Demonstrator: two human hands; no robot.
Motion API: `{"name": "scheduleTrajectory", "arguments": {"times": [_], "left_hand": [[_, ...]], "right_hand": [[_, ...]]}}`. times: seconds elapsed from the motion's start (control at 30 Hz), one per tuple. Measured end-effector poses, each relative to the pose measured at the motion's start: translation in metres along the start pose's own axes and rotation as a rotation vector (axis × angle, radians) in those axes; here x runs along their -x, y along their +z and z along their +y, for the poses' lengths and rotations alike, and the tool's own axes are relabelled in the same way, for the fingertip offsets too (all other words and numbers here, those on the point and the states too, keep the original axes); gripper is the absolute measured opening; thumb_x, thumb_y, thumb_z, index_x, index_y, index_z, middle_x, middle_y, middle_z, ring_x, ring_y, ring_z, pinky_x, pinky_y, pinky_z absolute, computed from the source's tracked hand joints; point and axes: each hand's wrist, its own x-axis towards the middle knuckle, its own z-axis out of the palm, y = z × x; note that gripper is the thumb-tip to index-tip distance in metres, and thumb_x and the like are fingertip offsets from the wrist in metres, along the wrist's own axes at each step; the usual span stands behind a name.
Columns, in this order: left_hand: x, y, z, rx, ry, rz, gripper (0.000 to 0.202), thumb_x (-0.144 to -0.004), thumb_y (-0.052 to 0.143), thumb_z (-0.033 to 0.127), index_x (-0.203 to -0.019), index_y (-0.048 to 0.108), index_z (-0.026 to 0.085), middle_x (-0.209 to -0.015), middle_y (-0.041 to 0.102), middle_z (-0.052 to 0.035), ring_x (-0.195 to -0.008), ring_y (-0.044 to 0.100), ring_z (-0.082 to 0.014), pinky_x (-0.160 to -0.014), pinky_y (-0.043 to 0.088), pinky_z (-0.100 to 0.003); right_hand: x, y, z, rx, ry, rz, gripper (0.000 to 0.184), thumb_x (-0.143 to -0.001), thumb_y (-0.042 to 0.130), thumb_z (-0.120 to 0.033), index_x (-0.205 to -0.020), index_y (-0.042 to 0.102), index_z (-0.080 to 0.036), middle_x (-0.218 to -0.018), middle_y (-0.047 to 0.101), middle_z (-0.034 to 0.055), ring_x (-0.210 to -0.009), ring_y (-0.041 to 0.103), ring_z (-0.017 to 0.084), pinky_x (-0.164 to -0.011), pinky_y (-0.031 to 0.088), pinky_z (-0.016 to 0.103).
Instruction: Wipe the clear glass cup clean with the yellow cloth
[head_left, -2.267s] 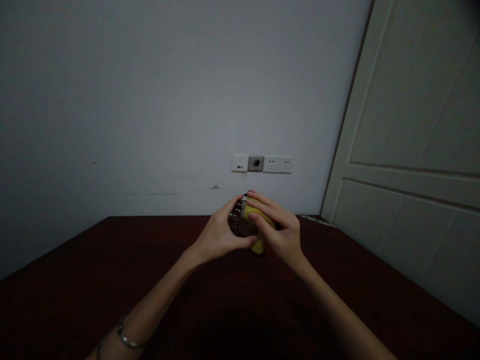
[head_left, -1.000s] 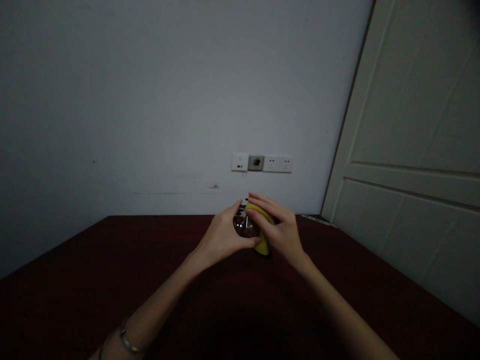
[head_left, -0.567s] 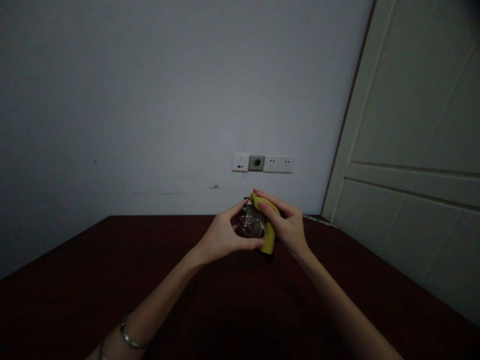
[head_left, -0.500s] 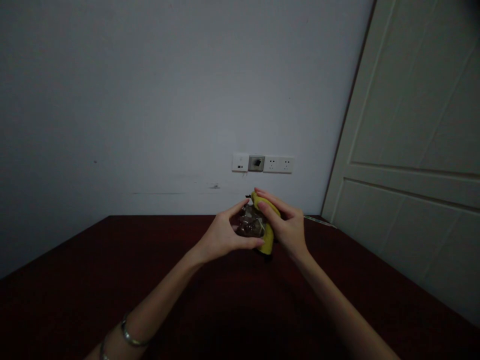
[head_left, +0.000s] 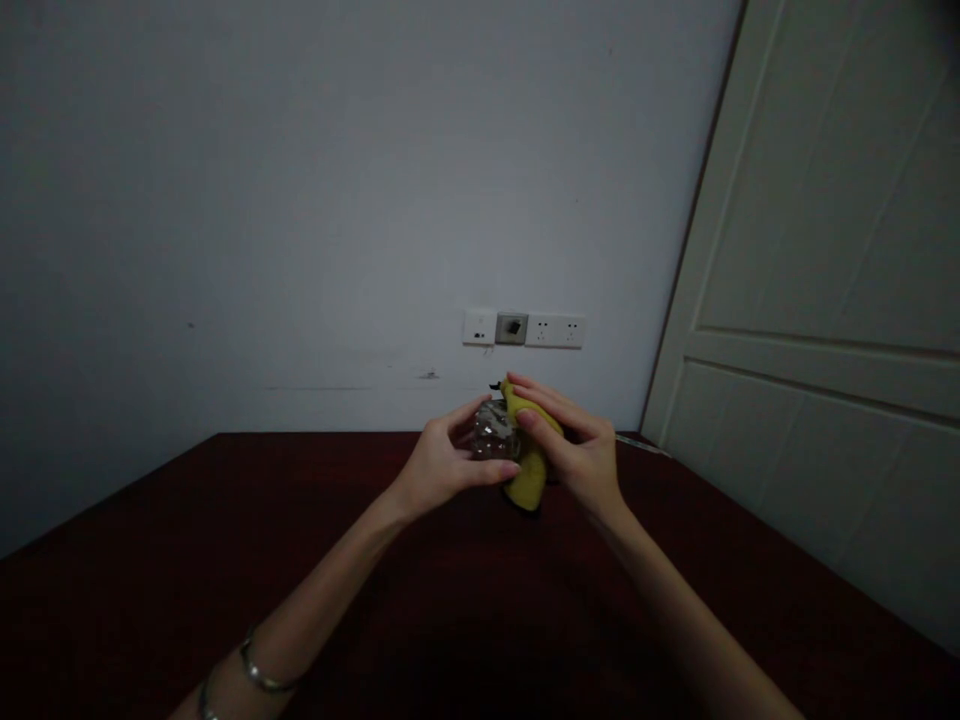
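Note:
My left hand (head_left: 436,468) grips a small clear glass object (head_left: 494,438), its thumb below and fingers curled over the top. My right hand (head_left: 579,455) presses a yellow cloth (head_left: 527,478) against the right side of the glass, fingers wrapped over the cloth. Both hands hover above the far middle of a dark red table (head_left: 225,560). A silver bracelet (head_left: 256,676) sits on my left wrist. The room is dim and the glass's exact shape is hard to make out.
A white wall stands behind the table with a row of sockets (head_left: 523,328). A cream panelled door (head_left: 825,300) lies to the right, close to the table's right edge. A thin pale strip (head_left: 637,443) lies at the table's far right corner.
The yellow cloth has shifted from over the top of the glass to its right side, and the glass now shows more between my hands. Both hands stay in the same spot.

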Motion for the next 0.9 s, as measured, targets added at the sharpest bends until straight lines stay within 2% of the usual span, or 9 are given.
{"name": "scheduleTrajectory", "arguments": {"times": [0.2, 0.27, 0.37, 0.43, 0.6, 0.67, 0.83, 0.9], "left_hand": [[0.001, -0.002, 0.001, -0.01, -0.003, 0.019, 0.074, -0.056, 0.083, 0.023, -0.122, 0.054, 0.012, -0.119, 0.064, -0.0134, -0.103, 0.062, -0.0253, -0.091, 0.05, -0.039], [0.002, -0.002, 0.0, -0.004, -0.007, 0.01, 0.076, -0.055, 0.083, 0.024, -0.124, 0.053, 0.014, -0.12, 0.063, -0.0129, -0.104, 0.062, -0.0254, -0.091, 0.05, -0.039], [0.002, -0.002, -0.001, 0.0, 0.003, -0.026, 0.076, -0.057, 0.082, 0.023, -0.126, 0.052, 0.016, -0.122, 0.062, -0.012, -0.107, 0.062, -0.0247, -0.093, 0.049, -0.038], [0.002, -0.002, -0.001, -0.02, 0.01, -0.038, 0.074, -0.058, 0.082, 0.024, -0.126, 0.052, 0.016, -0.122, 0.062, -0.012, -0.107, 0.061, -0.0244, -0.093, 0.048, -0.038], [0.002, -0.001, 0.004, -0.112, 0.04, -0.006, 0.067, -0.061, 0.08, 0.025, -0.122, 0.054, 0.013, -0.115, 0.065, -0.0115, -0.103, 0.062, -0.0232, -0.09, 0.049, -0.036], [0.003, 0.0, 0.006, -0.129, 0.043, 0.002, 0.066, -0.062, 0.08, 0.026, -0.121, 0.055, 0.013, -0.112, 0.066, -0.0109, -0.102, 0.062, -0.0232, -0.088, 0.05, -0.035], [0.005, 0.001, 0.006, -0.077, 0.031, 0.001, 0.064, -0.06, 0.081, 0.028, -0.119, 0.057, 0.014, -0.116, 0.065, -0.011, -0.101, 0.063, -0.023, -0.089, 0.05, -0.036], [0.004, 0.001, 0.006, -0.073, 0.026, 0.008, 0.061, -0.06, 0.081, 0.03, -0.114, 0.06, 0.014, -0.114, 0.066, -0.0111, -0.1, 0.063, -0.0231, -0.088, 0.05, -0.036]], "right_hand": [[0.001, -0.001, -0.008, 0.067, -0.168, -0.118, 0.03, -0.077, 0.068, -0.017, -0.102, 0.07, -0.033, -0.119, 0.066, 0.0002, -0.112, 0.061, 0.022, -0.102, 0.046, 0.044], [0.0, -0.002, -0.006, 0.054, -0.127, -0.112, 0.028, -0.078, 0.067, -0.019, -0.102, 0.07, -0.033, -0.119, 0.067, -0.0003, -0.112, 0.062, 0.021, -0.101, 0.047, 0.044], [-0.003, -0.002, 0.001, -0.004, 0.026, -0.023, 0.02, -0.079, 0.066, -0.025, -0.097, 0.073, -0.031, -0.114, 0.069, 0.001, -0.108, 0.064, 0.021, -0.099, 0.049, 0.042], [-0.003, -0.001, 0.001, -0.004, 0.076, 0.016, 0.017, -0.079, 0.067, -0.027, -0.095, 0.074, -0.03, -0.111, 0.07, 0.0019, -0.107, 0.064, 0.022, -0.098, 0.05, 0.043], [0.001, 0.004, -0.015, 0.11, -0.089, -0.073, 0.025, -0.077, 0.068, -0.02, -0.1, 0.072, -0.03, -0.117, 0.068, 0.002, -0.11, 0.063, 0.022, -0.1, 0.048, 0.043], [0.001, 0.003, -0.016, 0.096, -0.108, -0.106, 0.027, -0.077, 0.068, -0.019, -0.101, 0.072, -0.031, -0.118, 0.067, 0.0012, -0.112, 0.062, 0.022, -0.102, 0.047, 0.043], [-0.002, -0.003, 0.0, -0.066, 0.085, -0.048, 0.02, -0.079, 0.067, -0.028, -0.098, 0.072, -0.033, -0.117, 0.068, -0.0006, -0.112, 0.061, 0.021, -0.102, 0.046, 0.044], [-0.001, -0.003, 0.002, -0.086, 0.102, -0.026, 0.019, -0.079, 0.067, -0.03, -0.097, 0.072, -0.033, -0.117, 0.068, -0.0003, -0.112, 0.061, 0.021, -0.102, 0.046, 0.045]]}}
